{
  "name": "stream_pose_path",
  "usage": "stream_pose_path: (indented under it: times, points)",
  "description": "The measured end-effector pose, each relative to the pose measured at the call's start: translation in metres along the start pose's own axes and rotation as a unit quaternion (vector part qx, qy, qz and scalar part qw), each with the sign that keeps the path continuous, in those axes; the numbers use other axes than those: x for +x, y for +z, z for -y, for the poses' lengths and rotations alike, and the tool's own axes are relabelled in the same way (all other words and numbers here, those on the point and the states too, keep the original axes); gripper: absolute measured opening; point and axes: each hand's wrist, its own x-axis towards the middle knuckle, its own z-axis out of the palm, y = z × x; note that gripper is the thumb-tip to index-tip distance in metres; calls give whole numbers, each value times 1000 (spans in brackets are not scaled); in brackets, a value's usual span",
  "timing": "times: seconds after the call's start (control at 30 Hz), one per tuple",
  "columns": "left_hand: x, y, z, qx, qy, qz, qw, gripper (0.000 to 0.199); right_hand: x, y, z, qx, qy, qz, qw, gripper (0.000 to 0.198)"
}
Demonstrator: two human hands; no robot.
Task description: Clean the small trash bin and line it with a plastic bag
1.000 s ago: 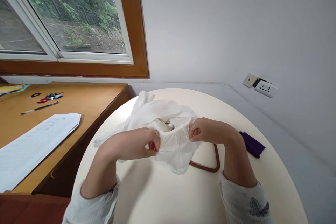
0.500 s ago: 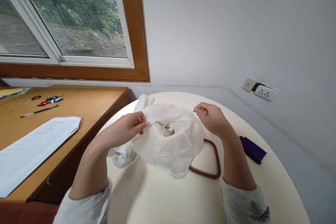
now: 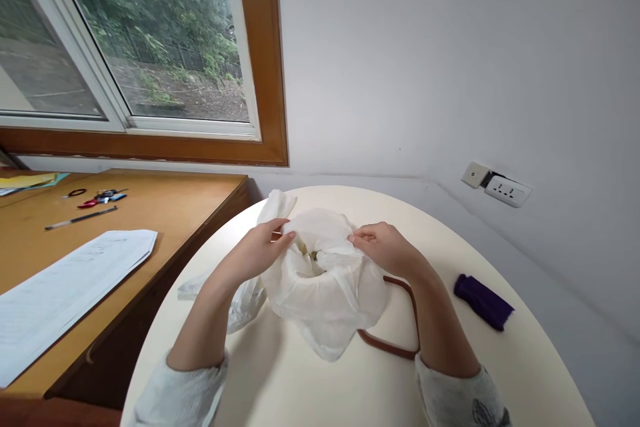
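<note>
A thin, crinkled white sheet [image 3: 325, 317], like tissue paper, drapes over something on the round table, its lower corner hanging in a point. In its middle is a rounded hollow, with a small dark and yellowish bit showing deep inside; what lies beneath is hidden. My left hand [image 3: 263, 247] pinches the sheet's edge on the left side of the hollow. On the right side, my right hand [image 3: 380, 243] has thumb and fingers closed on the same sheet. A brown, rounded-corner loop [image 3: 390, 345], like a bag handle, sticks out from under it beside my right forearm.
Clear crumpled plastic [image 3: 247, 303] lies left of the sheet. A folded dark purple cloth [image 3: 483, 301] rests toward the right edge of the round cream table [image 3: 310, 397]. The wooden desk [image 3: 200, 197] at left bears papers [image 3: 75, 290], a pen [image 3: 81, 217] and keys [image 3: 104, 197].
My right hand has come left and down from beside the sheet and now grips its edge. My left hand has shifted slightly right, and the sheet's far side is drawn up around the hollow.
</note>
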Motion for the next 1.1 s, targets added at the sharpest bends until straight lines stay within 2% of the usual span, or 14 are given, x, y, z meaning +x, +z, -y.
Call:
stream_pose_path:
  times: [0.13,0.23,0.4,0.53,0.8,1.0,1.1]
  points:
    - [1,0,-1,22,-2,-8,1000,31,-4,1,5,-10,22,36,999,38]
    - [0,-3,1,37,-2,-4,999,29,-6,2,9,-36,27,54,998,39]
    - [2,-1,5,44,0,13,999,34,-5,2,10,-42,31,38,998,34]
    - [4,4,7,23,-7,6,1000,35,-3,3,9,-44,1,33,998,34]
    - [9,7,12,-11,-30,-85,996,29,2,5,2,-27,-3,4,1000,30]
    - [9,8,11,-115,-34,-101,988,27,4,10,4,19,11,9,1000,38]
    - [10,10,11,-88,-9,-119,989,26,4,13,6,2,0,19,1000,35]
